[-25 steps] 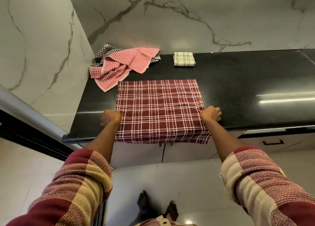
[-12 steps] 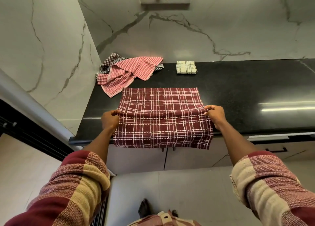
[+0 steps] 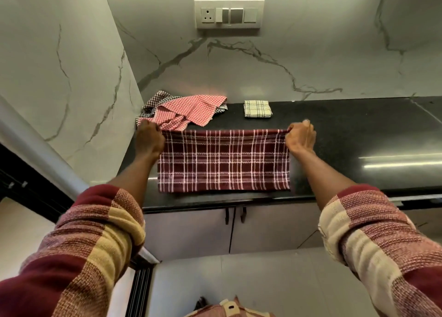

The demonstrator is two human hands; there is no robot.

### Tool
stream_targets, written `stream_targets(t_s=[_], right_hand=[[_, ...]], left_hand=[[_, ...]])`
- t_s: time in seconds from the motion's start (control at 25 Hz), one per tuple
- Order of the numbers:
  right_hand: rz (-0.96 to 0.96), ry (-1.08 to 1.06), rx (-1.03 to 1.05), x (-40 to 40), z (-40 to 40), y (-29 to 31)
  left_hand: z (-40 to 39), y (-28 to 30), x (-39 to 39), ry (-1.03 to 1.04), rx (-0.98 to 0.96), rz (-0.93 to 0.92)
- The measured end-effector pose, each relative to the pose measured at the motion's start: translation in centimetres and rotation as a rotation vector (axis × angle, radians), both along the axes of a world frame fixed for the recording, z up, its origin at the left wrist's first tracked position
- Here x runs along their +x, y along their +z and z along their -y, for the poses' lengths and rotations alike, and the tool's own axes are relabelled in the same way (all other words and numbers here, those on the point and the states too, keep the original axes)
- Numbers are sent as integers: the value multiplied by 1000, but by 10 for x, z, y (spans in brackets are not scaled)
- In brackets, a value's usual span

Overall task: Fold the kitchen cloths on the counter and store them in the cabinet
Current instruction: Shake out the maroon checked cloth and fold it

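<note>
Head view: both hands, left (image 3: 149, 138) and right (image 3: 301, 137), pinch maroon cloth (image 3: 223, 163) corners.

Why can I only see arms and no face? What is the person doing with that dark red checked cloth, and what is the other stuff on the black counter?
The camera sits on the person's head and looks down, so you see only their arms. The left hand and the right hand each pinch a far corner of the maroon checked cloth, which lies folded on the black counter. Behind it, near the wall, is a loose heap of red checked cloth on top of a black-and-white one. Next to them lies a small cream cloth, already folded. Below the counter are the cabinet doors.
</note>
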State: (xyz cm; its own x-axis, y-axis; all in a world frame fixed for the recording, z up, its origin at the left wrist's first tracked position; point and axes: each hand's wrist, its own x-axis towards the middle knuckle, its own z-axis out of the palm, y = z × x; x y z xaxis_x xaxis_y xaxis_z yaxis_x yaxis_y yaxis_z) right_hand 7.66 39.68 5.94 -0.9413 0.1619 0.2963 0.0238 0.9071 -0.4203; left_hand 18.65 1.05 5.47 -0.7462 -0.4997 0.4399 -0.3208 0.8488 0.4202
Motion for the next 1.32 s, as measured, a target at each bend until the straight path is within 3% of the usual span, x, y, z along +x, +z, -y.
stream_targets(t_s=[0.16, 0.24, 0.32, 0.52, 0.72, 0.84, 1.04, 1.2, 1.32], right_hand=[[-242, -23, -233, -22, 10, 47], [-289, -2, -258, -17, 11, 45], [-205, 29, -231, -5, 6, 19], [179, 19, 55, 45, -23, -77], [236, -19, -304, 50, -36, -96], [154, -47, -439, 37, -29, -83], [94, 25, -423, -8, -10, -78], [166, 15, -337, -40, 3, -89], [230, 81, -225, -57, 15, -104]], left_hand=[[0, 56, -25, 54, 235, -402], [-8, 49, -15, 47, 247, -475], [-16, 15, 5, 37, 268, -410], [-28, -90, 71, 96, 434, 67], [-37, -104, 78, 164, 621, -3], [-35, -89, 55, 190, 572, -72], [-20, -76, -4, 203, 501, -52], [-3, -85, -45, 136, 474, 94], [7, -100, -69, 56, 310, 261]])
